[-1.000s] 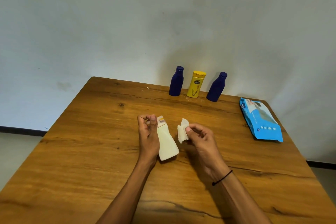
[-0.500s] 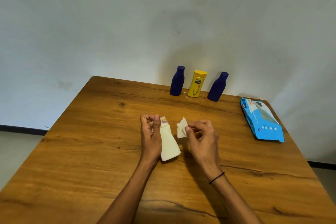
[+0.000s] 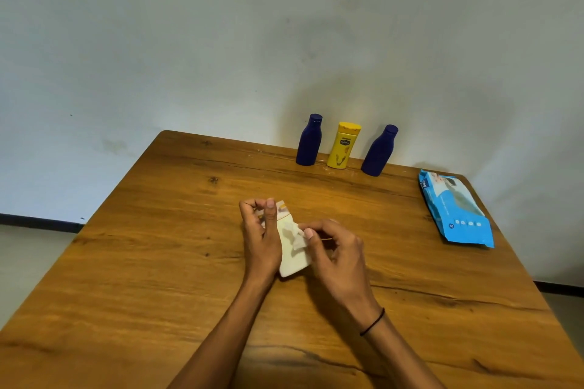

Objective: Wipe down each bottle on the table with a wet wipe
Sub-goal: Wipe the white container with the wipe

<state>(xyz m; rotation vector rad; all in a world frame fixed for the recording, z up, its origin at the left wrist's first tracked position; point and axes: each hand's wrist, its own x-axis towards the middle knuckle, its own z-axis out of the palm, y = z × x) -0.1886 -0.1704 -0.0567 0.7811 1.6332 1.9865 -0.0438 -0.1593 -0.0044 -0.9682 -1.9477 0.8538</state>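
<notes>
A cream bottle [image 3: 292, 262] with a small orange mark at its top is held over the middle of the wooden table [image 3: 158, 262] by my left hand [image 3: 262, 237], thumb along its side. My right hand [image 3: 335, 249] pinches a crumpled white wet wipe [image 3: 295, 235] and presses it against the bottle's face. Against the wall at the table's back edge stand a dark blue bottle [image 3: 309, 140], a yellow bottle [image 3: 343, 145] and a second dark blue bottle [image 3: 379, 150], all upright.
A blue pack of wet wipes [image 3: 455, 211] lies flat near the table's right edge. A white wall rises right behind the table. Grey floor shows at the left, below the table's left edge.
My right hand has moved left with the wipe, from a gap beside the bottle to contact with its face. My left hand keeps the bottle in about the same place.
</notes>
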